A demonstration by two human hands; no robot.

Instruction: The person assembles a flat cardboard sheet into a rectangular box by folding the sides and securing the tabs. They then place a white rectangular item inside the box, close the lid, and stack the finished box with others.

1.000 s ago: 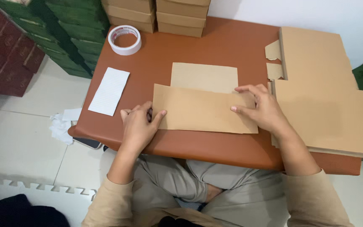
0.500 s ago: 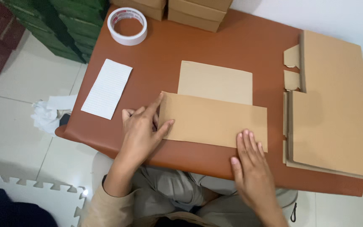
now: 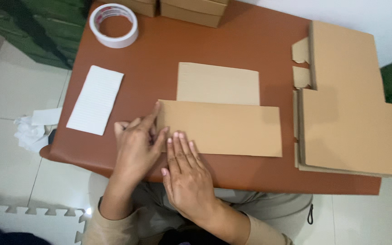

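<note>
two bare hands press on the near left end of a folded cardboard sheet (image 3: 221,128) on a brown bench (image 3: 250,41).

the left hand (image 3: 138,147) lies flat, fingers spread, forefinger along the sheet's left edge. the right hand (image 3: 186,174) lies flat beside it, fingers together, fingertips on the sheet's near left corner; neither grips. a stack of flat cardboard (image 3: 350,113) lies right, white paper (image 3: 96,100) left, a tape roll (image 3: 113,25) far left.

A flat, folded brown cardboard sheet (image 3: 223,122) lies lengthwise near the brown table's (image 3: 250,45) front edge.
</note>
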